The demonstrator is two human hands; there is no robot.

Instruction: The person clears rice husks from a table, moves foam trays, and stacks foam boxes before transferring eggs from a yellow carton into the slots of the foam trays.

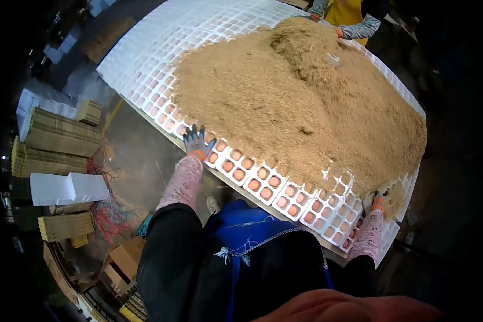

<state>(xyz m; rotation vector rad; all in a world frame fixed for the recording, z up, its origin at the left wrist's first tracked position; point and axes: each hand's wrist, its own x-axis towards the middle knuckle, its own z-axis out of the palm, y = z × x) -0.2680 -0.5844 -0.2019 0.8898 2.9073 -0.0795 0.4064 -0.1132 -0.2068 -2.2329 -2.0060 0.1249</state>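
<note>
My left hand (198, 144), in a grey-blue glove with dark fingertips and an orange cuff, lies with fingers spread on the near edge of the white foam trays (243, 184). Round brown-pink pieces that look like eggs (239, 174) sit in the trays' square cells. A wide heap of loose tan material (252, 80), like husk or sawdust, covers much of the trays. At the near right corner, my right hand (380, 202) is at the heap's edge beside the outermost trays. Its fingers are mostly hidden, so its grip does not show.
Across the table, a co-worker's gloved hands (339, 33) are at the heap's far side. Stacked yellowish trays (64, 134) and white foam boxes (68, 188) stand on the floor at left. Near them lie tangled red straps (110, 217) and a cardboard box (124, 258).
</note>
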